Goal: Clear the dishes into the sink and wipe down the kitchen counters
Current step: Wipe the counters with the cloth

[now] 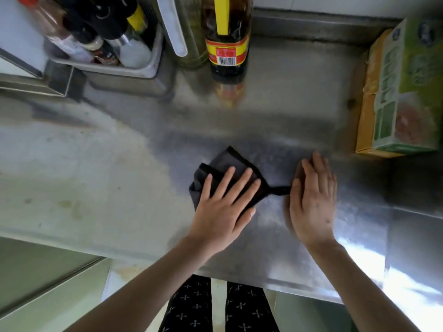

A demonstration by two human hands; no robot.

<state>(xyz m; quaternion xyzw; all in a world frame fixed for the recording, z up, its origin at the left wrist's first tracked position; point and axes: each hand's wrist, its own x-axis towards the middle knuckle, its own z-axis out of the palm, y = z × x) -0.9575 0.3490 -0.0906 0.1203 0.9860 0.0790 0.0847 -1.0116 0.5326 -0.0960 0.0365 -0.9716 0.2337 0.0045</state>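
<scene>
A folded dark grey cloth (227,161) with black trim lies on the steel counter (134,149), near its front edge. My left hand (224,207) presses flat on the cloth with straight, spread fingers. My right hand (312,200) rests flat on the counter just right of the cloth, its thumb touching the cloth's black loop. The counter's left part looks dull and stained, the right part shiny. No dishes and no sink are in view.
At the back stand a metal tray of bottles and jars (103,39), a greenish oil jug (189,32) and a dark sauce bottle (226,37) with a yellow handle. A green and orange carton (400,92) lies at the right. The counter steps down at the far right.
</scene>
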